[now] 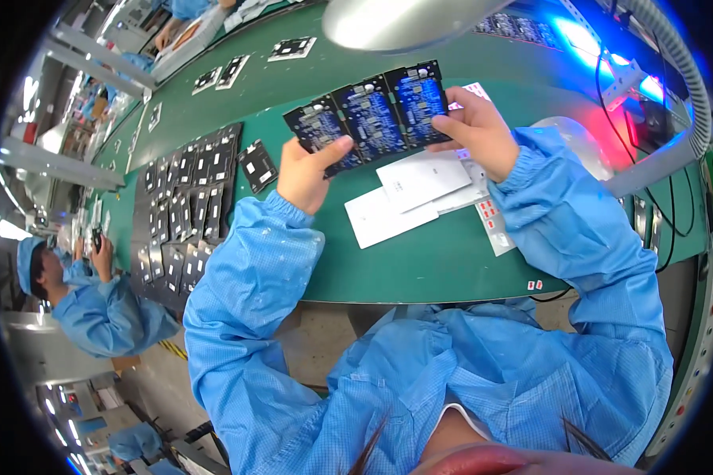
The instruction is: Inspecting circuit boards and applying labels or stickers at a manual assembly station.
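Both of my hands hold up a dark circuit board panel point(372, 117) made of three joined blue-black boards, a little above the green table point(420, 269). My left hand point(307, 170) grips its left end, thumb on top. My right hand point(477, 133) grips its right end. Beneath the panel lie white cards point(396, 202) and a sheet of small red stickers point(495, 226).
Rows of dark circuit boards point(186, 206) lie on the table to my left, with more further back point(293, 49). A lamp head point(404, 22) hangs above the panel. A grey hose and cables point(673, 119) run at right. Another person in blue point(95, 305) works at far left.
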Motion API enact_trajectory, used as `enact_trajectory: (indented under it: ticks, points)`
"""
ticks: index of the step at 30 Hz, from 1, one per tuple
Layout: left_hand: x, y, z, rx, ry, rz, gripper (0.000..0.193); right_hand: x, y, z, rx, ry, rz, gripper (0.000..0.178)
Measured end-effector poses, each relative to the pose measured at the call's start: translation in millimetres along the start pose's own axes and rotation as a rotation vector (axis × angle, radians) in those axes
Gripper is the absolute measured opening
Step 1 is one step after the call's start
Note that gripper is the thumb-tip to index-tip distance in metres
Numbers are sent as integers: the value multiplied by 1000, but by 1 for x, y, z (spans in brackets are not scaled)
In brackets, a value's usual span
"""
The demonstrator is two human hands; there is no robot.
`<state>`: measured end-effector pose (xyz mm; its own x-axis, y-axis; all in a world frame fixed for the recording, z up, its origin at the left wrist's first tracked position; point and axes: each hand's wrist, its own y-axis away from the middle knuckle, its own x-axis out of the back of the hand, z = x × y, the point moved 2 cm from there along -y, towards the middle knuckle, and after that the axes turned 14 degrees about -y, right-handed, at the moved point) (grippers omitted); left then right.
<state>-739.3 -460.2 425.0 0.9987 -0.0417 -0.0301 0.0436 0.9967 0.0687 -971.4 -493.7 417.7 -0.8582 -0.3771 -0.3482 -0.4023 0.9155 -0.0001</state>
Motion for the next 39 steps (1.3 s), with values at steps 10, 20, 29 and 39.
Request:
enact_trajectory:
  ticks: [10, 20, 29, 39]
  points:
    - [228, -37, 29, -204, -486, 771, 28, -19, 53, -15, -22, 19, -32, 28]
    - [527, 77, 27, 559, -1263, 679, 45, -5, 34, -4, 5, 89, 17, 31]
    - [552, 70, 17, 16, -1575, 1254, 95, 19, 12, 0, 152, 243, 132, 38]
    - [290, -35, 64, -222, -230, 465, 42, -2, 19, -3, 78, 152, 129, 34]
